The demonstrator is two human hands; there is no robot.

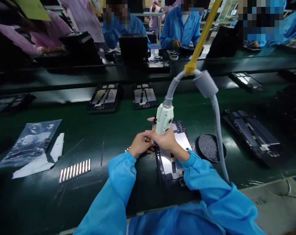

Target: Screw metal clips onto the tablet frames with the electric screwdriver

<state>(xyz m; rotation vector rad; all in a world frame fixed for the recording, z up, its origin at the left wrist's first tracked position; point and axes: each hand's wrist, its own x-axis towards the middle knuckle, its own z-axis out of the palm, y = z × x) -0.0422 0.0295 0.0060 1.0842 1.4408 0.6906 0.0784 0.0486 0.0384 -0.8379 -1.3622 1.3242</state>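
Note:
My right hand [166, 141] is wrapped round a pale electric screwdriver [164, 117], held nearly upright over an opened tablet [183, 139]. The tool's tip is hidden behind my hands. My left hand [139, 143] has its fingers curled together at the tablet's left edge, against the right hand's fingers; what they pinch, if anything, cannot be made out. Just right of the tablet sits a round black dish [208, 148] full of small screws.
A grey cable [216, 120] loops from a yellow strap [199, 42] down past the dish. More opened tablets [144, 94] lie behind, with a tablet stack [253, 133] on the right. A plastic bag [31, 138], white paper [34, 166] and a striped strip [75, 170] lie left. Co-workers sit opposite.

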